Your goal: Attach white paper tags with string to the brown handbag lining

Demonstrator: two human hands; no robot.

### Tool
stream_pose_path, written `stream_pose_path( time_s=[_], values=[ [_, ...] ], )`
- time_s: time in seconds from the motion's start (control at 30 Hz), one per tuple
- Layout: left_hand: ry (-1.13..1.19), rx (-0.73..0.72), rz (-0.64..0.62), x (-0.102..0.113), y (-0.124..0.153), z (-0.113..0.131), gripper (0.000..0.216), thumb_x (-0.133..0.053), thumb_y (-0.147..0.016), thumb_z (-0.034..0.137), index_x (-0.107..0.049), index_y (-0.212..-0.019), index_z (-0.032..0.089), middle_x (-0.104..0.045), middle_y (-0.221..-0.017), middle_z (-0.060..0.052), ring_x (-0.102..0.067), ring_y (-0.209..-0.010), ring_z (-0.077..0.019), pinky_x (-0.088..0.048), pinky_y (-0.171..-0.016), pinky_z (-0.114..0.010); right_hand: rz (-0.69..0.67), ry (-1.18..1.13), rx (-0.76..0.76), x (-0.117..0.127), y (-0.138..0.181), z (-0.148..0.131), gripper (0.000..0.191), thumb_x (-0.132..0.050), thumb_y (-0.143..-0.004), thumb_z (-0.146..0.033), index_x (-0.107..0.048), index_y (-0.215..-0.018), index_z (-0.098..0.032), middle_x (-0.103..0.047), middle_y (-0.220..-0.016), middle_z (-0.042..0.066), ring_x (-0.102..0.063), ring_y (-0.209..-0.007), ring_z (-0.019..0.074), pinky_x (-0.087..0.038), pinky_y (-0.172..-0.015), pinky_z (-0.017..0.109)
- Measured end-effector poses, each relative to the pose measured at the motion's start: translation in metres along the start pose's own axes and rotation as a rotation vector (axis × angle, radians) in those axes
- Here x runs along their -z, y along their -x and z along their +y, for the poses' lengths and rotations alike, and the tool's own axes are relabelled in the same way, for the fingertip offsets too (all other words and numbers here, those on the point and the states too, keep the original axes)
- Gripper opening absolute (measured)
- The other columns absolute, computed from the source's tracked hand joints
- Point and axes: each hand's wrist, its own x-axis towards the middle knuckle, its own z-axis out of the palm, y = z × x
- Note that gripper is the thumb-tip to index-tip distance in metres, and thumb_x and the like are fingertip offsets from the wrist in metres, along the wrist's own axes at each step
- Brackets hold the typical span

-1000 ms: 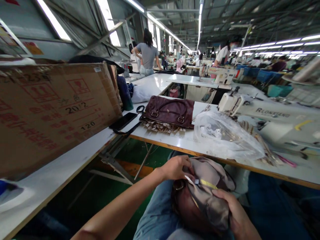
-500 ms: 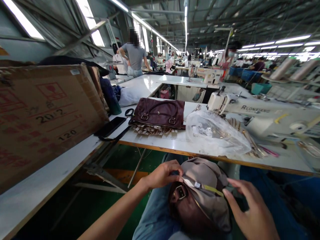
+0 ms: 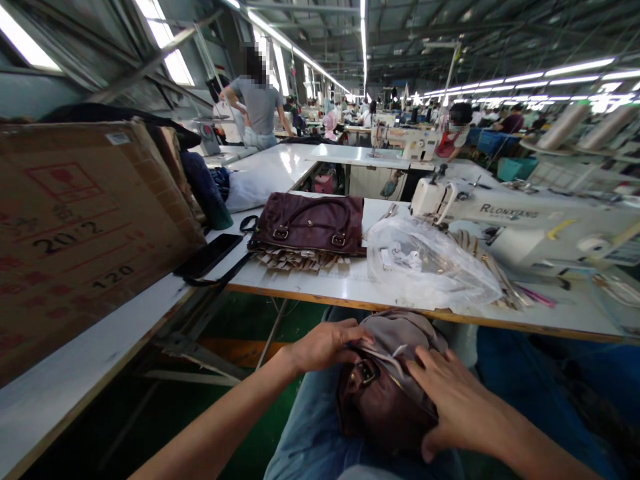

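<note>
A dark brown leather handbag (image 3: 385, 408) lies across my lap, its grey-beige lining (image 3: 407, 328) turned out at the opening. A gold zip and a buckled strap show along its edge. My left hand (image 3: 333, 343) pinches the left side of the bag's opening, above the buckle (image 3: 367, 372). Over the right side lies my right hand (image 3: 453, 397), its fingers spread on the lining and its thumb apart, lower down near the leather. What is under the right palm is hidden. A second brown handbag (image 3: 313, 223) lies on the table ahead, with layered beige pieces below its edge.
The white table's edge (image 3: 310, 295) runs just beyond my lap. On it are a clear plastic bag (image 3: 430, 267), a phone (image 3: 210, 256) and a sewing machine (image 3: 500, 213) at right. A large carton (image 3: 95, 220) stands left. Co-workers (image 3: 260, 107) are farther back.
My right hand has moved left from beside the bag onto its lining. The yellow strip there is no longer visible. My left hand keeps its pinch, and the view has shifted slightly.
</note>
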Motion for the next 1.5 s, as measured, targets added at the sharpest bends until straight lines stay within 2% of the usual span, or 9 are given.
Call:
stream_pose_path(
  time_s=[0.1, 0.3, 0.53, 0.63, 0.8, 1.03, 1.2, 1.4, 1.5],
  values=[
    [-0.016, 0.005, -0.08, 0.005, -0.008, -0.004, 0.048, -0.069, -0.077, 0.026, -0.054, -0.122, 0.03, -0.062, -0.1, 0.0, -0.06, -0.083, -0.0172, -0.043, -0.073, -0.023, -0.132, -0.028, 0.052, 0.006, -0.013, 0.008, 0.108, -0.073, -0.041, -0.068, -0.044, -0.135, -0.022, -0.042, -0.13, 0.021, -0.042, -0.118, 0.0448, -0.014, -0.1, 0.066],
    [-0.091, 0.056, -0.238, 0.019, -0.027, -0.013, 0.046, -0.073, -0.071, 0.031, -0.06, -0.115, 0.027, -0.064, -0.074, 0.003, -0.058, -0.065, -0.0148, -0.036, -0.057, -0.02, -0.35, -0.14, 0.134, 0.017, -0.044, 0.02, 0.106, -0.074, -0.046, -0.065, -0.036, -0.139, -0.032, -0.052, -0.117, 0.015, -0.053, -0.104, 0.0408, -0.037, -0.087, 0.059],
    [-0.059, 0.075, -0.242, 0.02, -0.031, -0.013, 0.04, -0.073, -0.072, 0.028, -0.063, -0.11, 0.028, -0.063, -0.072, 0.004, -0.058, -0.063, -0.0143, -0.036, -0.056, -0.019, -0.147, -0.033, 0.226, 0.021, -0.044, 0.012, 0.077, -0.067, -0.05, -0.072, -0.064, -0.109, -0.022, -0.058, -0.098, 0.013, -0.055, -0.094, 0.0363, -0.027, -0.09, 0.064],
    [-0.032, 0.077, -0.149, 0.018, -0.026, -0.014, 0.034, -0.07, -0.075, 0.033, -0.064, -0.109, 0.028, -0.063, -0.082, 0.001, -0.06, -0.072, -0.0172, -0.039, -0.062, -0.021, -0.082, -0.145, 0.223, 0.024, -0.04, 0.014, 0.07, -0.066, -0.055, -0.073, -0.068, -0.102, -0.021, -0.058, -0.094, 0.009, -0.056, -0.087, 0.0301, -0.039, -0.083, 0.05],
    [0.054, 0.018, -0.028, 0.004, -0.02, -0.012, 0.023, -0.061, -0.084, 0.037, -0.065, -0.1, 0.021, -0.058, -0.095, -0.004, -0.059, -0.086, -0.0186, -0.043, -0.075, -0.024, 0.116, -0.531, -0.083, 0.02, -0.055, 0.018, 0.058, -0.026, -0.093, -0.053, -0.07, -0.079, -0.017, -0.061, -0.065, 0.004, -0.056, -0.059, 0.0148, -0.037, -0.054, 0.025],
    [0.101, -0.017, -0.001, -0.001, -0.012, 0.004, 0.023, -0.061, -0.084, 0.036, -0.062, -0.102, 0.021, -0.056, -0.095, -0.003, -0.057, -0.088, -0.0161, -0.043, -0.075, -0.022, 0.172, -0.492, -0.056, 0.016, -0.055, -0.004, 0.025, -0.054, -0.083, -0.039, -0.064, -0.069, -0.02, -0.066, -0.067, 0.001, -0.058, -0.061, 0.0157, -0.033, -0.054, 0.025],
    [0.113, 0.031, 0.067, -0.007, 0.012, 0.002, 0.018, -0.055, -0.089, 0.033, -0.062, -0.099, 0.021, -0.052, -0.091, -0.003, -0.055, -0.084, -0.015, -0.043, -0.073, -0.023, 0.241, -0.215, -0.555, 0.011, -0.017, 0.024, 0.066, -0.038, -0.08, -0.073, -0.055, -0.047, -0.018, -0.058, -0.052, 0.011, -0.058, -0.057, 0.0262, -0.033, -0.054, 0.033],
    [0.101, 0.029, 0.186, -0.034, 0.025, -0.001, 0.015, -0.048, -0.091, 0.023, -0.061, -0.099, 0.022, -0.05, -0.093, -0.004, -0.054, -0.085, -0.0149, -0.042, -0.071, -0.023, 0.041, -1.518, -0.447, -0.037, -0.011, 0.017, 0.048, -0.067, -0.068, -0.06, -0.069, -0.079, -0.013, -0.07, -0.075, 0.008, -0.066, -0.075, 0.0248, -0.048, -0.069, 0.032],
    [0.131, 0.081, 0.193, -0.034, 0.027, -0.003, 0.014, -0.05, -0.09, 0.023, -0.062, -0.098, 0.021, -0.05, -0.089, -0.003, -0.052, -0.078, -0.0131, -0.04, -0.068, -0.023, 0.08, -1.835, -0.361, -0.036, -0.015, -0.005, 0.046, -0.078, -0.062, -0.036, -0.067, -0.1, -0.013, -0.071, -0.093, 0.009, -0.066, -0.089, 0.0266, -0.048, -0.085, 0.037]
  ],
)
